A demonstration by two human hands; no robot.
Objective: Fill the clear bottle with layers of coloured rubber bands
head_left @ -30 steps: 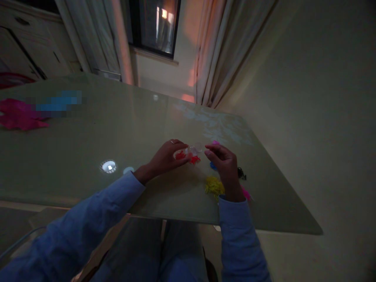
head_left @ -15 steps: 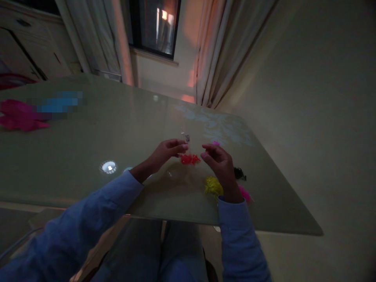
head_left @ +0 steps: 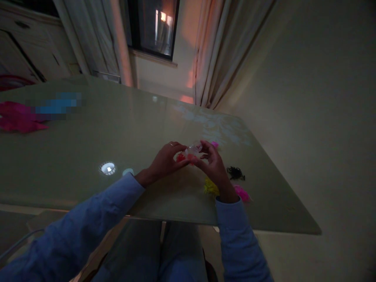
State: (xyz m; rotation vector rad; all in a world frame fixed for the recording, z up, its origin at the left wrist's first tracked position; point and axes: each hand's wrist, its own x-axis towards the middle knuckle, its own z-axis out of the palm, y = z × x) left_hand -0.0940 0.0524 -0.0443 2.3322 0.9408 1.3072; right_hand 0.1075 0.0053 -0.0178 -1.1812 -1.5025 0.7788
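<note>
Between my two hands is a clear plastic bag with red stringy pieces at its lower part; their exact kind is too small to tell. My left hand pinches the bag's left side between thumb and fingers. On the opposite side, the thumb and fingers of my right hand close on the bag as well. The bag is held just above the table, and the fingers hide part of it. Close by my right wrist lie a yellow stringy bundle, a bright pink bundle and a black tangled bundle.
The glossy table reflects a ceiling light. A small pink piece lies beyond my right hand. Far left are a crumpled magenta item and a blurred-out blue thing. Curtains and a window stand behind the table.
My right hand has moved left and taken hold of the bag. The bag is now bunched between both hands, and its printed label no longer shows.
</note>
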